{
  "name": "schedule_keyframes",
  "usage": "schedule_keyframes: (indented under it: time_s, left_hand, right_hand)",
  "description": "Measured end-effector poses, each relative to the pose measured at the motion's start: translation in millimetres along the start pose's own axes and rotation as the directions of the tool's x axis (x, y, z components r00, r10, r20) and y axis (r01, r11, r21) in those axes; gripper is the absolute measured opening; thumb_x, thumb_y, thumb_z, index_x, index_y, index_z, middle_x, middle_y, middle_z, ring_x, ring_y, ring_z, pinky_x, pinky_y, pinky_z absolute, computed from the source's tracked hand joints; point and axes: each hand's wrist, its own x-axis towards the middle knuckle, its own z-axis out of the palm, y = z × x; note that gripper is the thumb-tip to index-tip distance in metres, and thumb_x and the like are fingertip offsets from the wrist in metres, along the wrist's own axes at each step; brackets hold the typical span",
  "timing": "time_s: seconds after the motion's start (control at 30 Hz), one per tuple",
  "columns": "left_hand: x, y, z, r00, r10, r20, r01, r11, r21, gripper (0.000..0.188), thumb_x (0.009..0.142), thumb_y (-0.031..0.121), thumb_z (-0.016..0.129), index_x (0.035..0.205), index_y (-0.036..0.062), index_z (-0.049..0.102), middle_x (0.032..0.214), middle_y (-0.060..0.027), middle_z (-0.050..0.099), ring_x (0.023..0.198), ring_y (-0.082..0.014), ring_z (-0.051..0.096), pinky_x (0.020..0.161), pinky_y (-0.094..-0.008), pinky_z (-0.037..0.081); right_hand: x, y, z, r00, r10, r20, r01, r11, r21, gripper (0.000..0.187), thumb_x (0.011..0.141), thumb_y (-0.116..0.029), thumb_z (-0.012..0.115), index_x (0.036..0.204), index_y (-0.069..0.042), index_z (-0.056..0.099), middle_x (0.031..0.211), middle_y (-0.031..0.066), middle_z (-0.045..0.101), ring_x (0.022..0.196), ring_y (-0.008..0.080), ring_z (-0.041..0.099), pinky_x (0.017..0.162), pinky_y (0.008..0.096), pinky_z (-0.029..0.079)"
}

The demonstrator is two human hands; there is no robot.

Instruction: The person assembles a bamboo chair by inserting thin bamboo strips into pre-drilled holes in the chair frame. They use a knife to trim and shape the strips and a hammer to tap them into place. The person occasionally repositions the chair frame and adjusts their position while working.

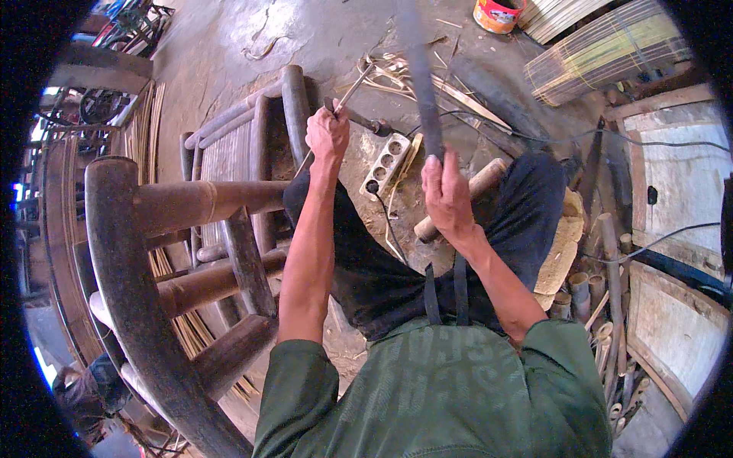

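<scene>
My left hand is closed around a thin bamboo stick, which slants up to the right and runs down past the wrist toward my left knee. In my right hand is a machete; its long dark blade points up and away, smeared by motion toward the tip, and its handle is mostly hidden in the fist. Blade and stick are apart. A short bamboo pole lies behind my right hand, between my knees. Between the hands, farther down, a white power strip rests on the ground with a plug in it.
A dark bamboo chair frame stands close on my left. Split bamboo strips litter the floor ahead. A black cable crosses to the right. A red bucket and a rolled bamboo blind are at the far right, bamboo offcuts near right.
</scene>
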Motion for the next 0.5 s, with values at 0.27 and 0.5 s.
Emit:
schedule_keyframes:
  time_s: [0.27, 0.5]
  left_hand:
    - [-3, 11, -3, 0.993, 0.108, -0.047, -0.107, 0.994, 0.031, 0.049, 0.09, 0.043, 0.05, 0.073, -0.0005, 0.065, 0.072, -0.0251, 0.062, 0.072, -0.0435, 0.062, 0.064, -0.0505, 0.049]
    - [-1, 17, 1, 0.999, 0.035, -0.001, -0.035, 0.998, 0.049, 0.05, 0.09, 0.044, 0.049, 0.072, -0.0004, 0.065, 0.072, -0.0249, 0.062, 0.072, -0.0435, 0.062, 0.065, -0.0503, 0.049]
  right_hand:
    - [-24, 70, 19, 0.979, 0.061, 0.193, -0.01, 0.968, -0.251, 0.018, 0.095, -0.016, 0.046, 0.105, -0.002, 0.041, 0.069, 0.0268, 0.054, 0.066, 0.0467, 0.056, 0.051, 0.0515, 0.039]
    - [-39, 79, 33, 0.997, -0.049, -0.062, 0.051, 0.998, 0.025, 0.02, 0.097, -0.017, 0.043, 0.112, -0.004, 0.042, 0.071, 0.0196, 0.052, 0.059, 0.0402, 0.051, 0.053, 0.0434, 0.042]
